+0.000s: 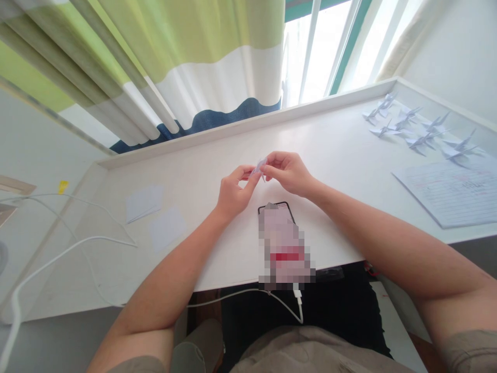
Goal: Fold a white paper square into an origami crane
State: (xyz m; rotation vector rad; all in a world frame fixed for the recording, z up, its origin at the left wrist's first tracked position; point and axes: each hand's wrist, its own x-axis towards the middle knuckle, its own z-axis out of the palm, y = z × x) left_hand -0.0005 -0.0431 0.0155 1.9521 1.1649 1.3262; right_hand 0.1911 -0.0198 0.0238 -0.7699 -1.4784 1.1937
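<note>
Between my two hands, above the middle of the white desk (217, 248), is a small folded piece of white paper (260, 166). My left hand (235, 190) pinches it from the left, thumb and fingers pressed together. From the right, my right hand (288, 172) grips the paper's upper edge with thumb and bent forefinger. The fingers cover much of the paper, so its exact folded shape is hard to make out. Just below my hands lies a phone (281, 207), its screen mostly blurred out.
Several folded paper cranes (423, 137) stand at the back right. Near them lies a lined, written-on notebook (454, 194). White paper squares (143, 203) lie at the left. A white cable (93, 239) crosses the left side; another plug (297, 293) enters the phone. A raised rim (194, 135) borders the desk.
</note>
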